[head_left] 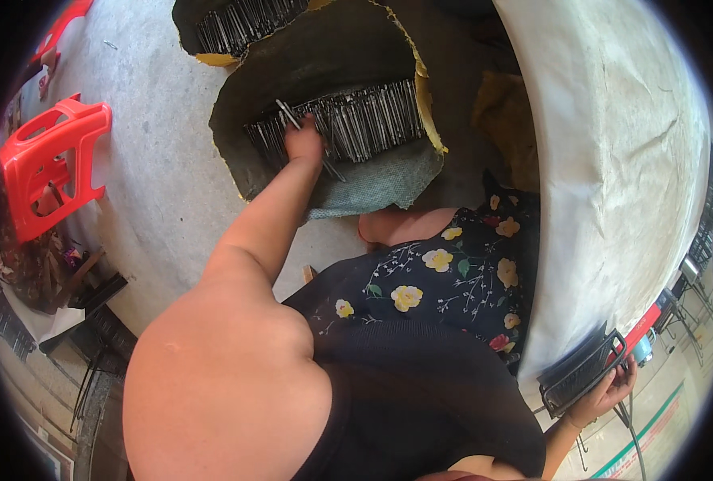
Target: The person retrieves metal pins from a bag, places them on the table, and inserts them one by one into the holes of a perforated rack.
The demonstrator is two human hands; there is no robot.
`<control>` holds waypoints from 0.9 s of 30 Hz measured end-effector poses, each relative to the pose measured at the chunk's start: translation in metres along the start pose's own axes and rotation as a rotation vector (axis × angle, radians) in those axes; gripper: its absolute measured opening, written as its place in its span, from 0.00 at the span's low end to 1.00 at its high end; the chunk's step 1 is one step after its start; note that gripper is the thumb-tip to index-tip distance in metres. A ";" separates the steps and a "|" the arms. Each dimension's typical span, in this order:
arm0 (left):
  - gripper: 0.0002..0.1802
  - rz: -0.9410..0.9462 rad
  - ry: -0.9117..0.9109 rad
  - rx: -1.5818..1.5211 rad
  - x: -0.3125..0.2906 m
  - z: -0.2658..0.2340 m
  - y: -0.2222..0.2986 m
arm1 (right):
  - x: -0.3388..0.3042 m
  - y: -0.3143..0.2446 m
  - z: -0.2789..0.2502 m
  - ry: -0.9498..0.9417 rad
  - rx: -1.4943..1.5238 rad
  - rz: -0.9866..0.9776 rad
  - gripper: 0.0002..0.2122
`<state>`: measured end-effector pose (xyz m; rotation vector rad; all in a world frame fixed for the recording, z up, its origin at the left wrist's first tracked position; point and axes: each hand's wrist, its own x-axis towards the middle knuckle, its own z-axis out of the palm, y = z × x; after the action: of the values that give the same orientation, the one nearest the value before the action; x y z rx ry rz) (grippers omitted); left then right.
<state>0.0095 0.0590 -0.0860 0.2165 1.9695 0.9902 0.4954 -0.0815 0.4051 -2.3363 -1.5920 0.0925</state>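
Note:
My left hand (304, 143) reaches down into an open sack (316, 56) and closes round a few slim metal rods, which stick out above and below the fingers. Dark metal rods (372, 120) fill this sack in a dense upright row, right beside the hand. At the lower right, my right hand (605, 394) grips the edge of a black ribbed metal piece (577, 377) with a loop-like frame at one end. The piece lies against the white-covered surface; its exact kind cannot be made out.
A second sack of rods (244, 28) stands beyond the first. Red plastic stool (56, 160) on the concrete floor (164, 104) at left. A white-covered surface (605, 160) runs along my right. Thin black hooks (685, 321) hang at far right, near a teal object (643, 351).

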 end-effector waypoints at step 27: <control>0.14 0.279 -0.295 0.363 -0.029 0.003 -0.038 | 0.002 -0.001 -0.001 -0.011 0.132 -0.030 0.19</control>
<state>0.0371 0.0205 -0.0956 0.8127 1.8592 0.7126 0.4957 -0.0794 0.4063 -2.2144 -1.5759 0.1982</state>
